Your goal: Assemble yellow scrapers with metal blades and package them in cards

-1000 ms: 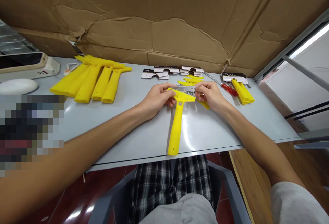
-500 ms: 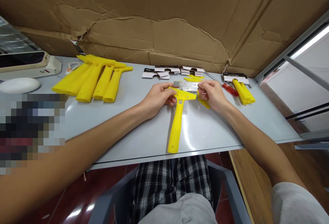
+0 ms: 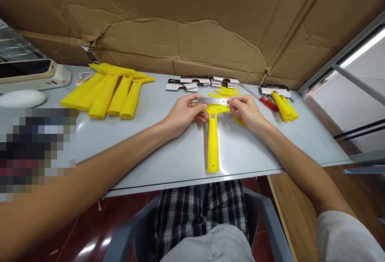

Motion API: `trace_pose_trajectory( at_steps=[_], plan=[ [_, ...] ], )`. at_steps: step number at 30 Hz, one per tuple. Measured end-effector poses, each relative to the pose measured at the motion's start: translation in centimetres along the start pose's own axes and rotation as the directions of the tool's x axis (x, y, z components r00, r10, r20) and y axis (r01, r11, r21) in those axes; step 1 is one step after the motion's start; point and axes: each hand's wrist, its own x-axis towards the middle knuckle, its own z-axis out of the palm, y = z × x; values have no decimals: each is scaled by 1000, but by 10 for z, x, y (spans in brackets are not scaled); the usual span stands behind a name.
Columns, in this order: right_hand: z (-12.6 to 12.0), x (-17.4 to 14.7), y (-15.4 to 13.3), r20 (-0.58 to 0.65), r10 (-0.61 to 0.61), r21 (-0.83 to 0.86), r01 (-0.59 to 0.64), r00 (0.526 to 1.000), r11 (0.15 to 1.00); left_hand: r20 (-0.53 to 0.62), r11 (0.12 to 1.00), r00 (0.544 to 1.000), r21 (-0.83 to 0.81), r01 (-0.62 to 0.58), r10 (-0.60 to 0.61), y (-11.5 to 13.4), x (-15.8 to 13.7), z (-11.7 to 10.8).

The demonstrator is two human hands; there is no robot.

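A yellow plastic scraper handle point(image 3: 213, 142) points toward me, its wide head at the far end. My left hand point(image 3: 188, 110) is closed on the left end of that head, thumb on top. Across the head lies a flat metal scraper blade point(image 3: 214, 101), level from side to side. My right hand point(image 3: 244, 109) pinches the blade's right end between thumb and fingers. Under the right fingers a yellow plastic piece point(image 3: 238, 120) shows in part. Just beyond the blade lie several thin yellow pieces point(image 3: 227, 89).
Several yellow handles point(image 3: 112, 89) lie in a row at left, near a white mouse point(image 3: 22, 99). Behind my hands are black-and-white cards point(image 3: 195, 80). A red screwdriver point(image 3: 268, 104) and two carded yellow handles point(image 3: 284, 107) lie at right. Cardboard point(image 3: 177, 37) walls the back.
The blade has come toward me and now lies over the scraper head. The handle has swung straighter and slightly to the right. My right hand has shifted a little left.
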Motion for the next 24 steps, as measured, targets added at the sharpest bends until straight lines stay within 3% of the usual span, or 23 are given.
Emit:
trace_pose_trajectory(
  at_steps=[6, 24],
  plan=[
    [1, -2, 2, -8, -94, -226, 89, 996, 970, 3, 999, 1000, 30, -23, 23, 0, -2, 2],
    [-3, -3, -1, 87, -86, -271, 107, 993, 957, -32, 998, 999, 56, -5, 6, 3, -3, 5]
  ],
)
